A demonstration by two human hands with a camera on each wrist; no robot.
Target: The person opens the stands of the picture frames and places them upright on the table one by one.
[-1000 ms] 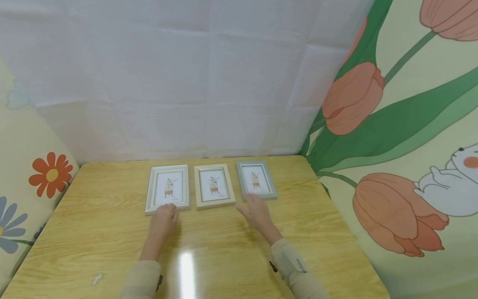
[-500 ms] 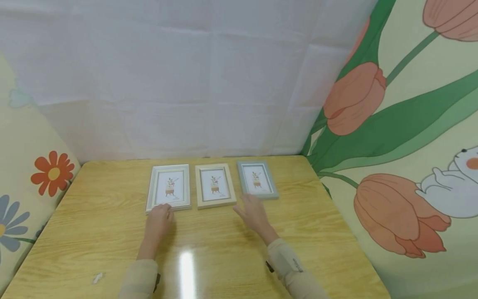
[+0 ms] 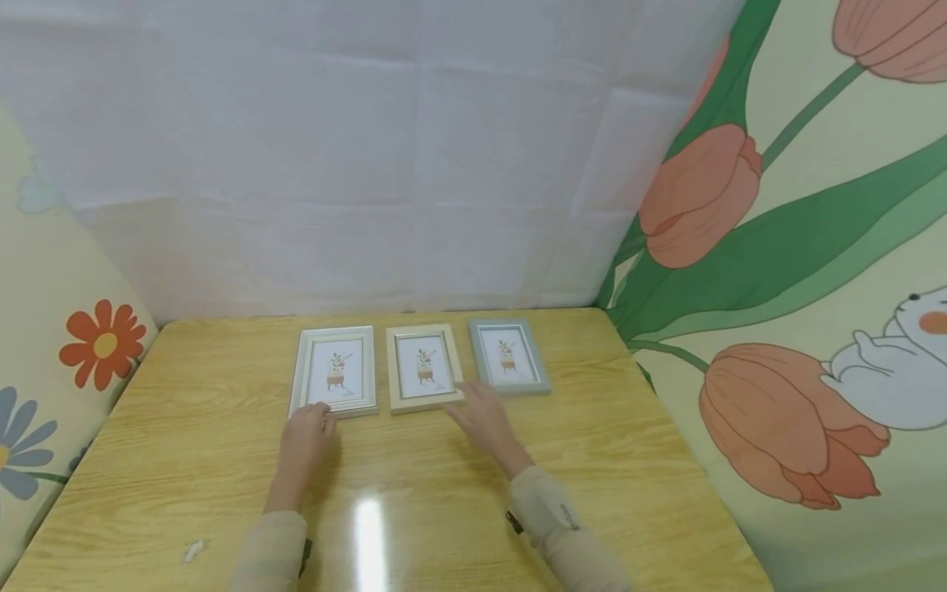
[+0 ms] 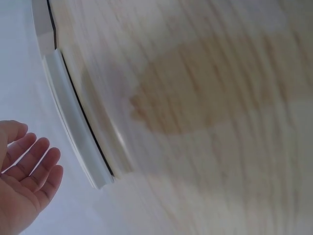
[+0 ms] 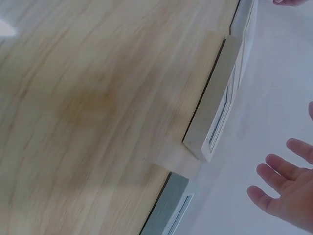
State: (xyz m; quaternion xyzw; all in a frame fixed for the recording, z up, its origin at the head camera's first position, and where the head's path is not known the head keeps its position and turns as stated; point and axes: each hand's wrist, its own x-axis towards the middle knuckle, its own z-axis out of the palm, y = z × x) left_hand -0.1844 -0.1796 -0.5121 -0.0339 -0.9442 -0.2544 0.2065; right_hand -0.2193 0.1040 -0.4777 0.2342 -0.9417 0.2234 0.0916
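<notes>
Fingers [image 5: 283,167] loose and empty, my right hand [image 3: 482,419] just slid from the blue frame [image 3: 507,356] at 1 o'clock toward the cream frame [image 3: 425,366] at 12, so that's probably the focus now, left hand [image 3: 303,437] by the silver frame [image 3: 336,366] at 11.

Three picture frames [image 3: 424,368], two hands [image 3: 305,437], one table [image 3: 429,493], one pale scrap [image 3: 192,551], perhaps paper.

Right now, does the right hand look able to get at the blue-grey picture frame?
Probably yes. The right hand appears to hold nothing and is by the near right corner of the cream frame; I see nothing between it and the near edge of the blue-grey picture frame.
</notes>
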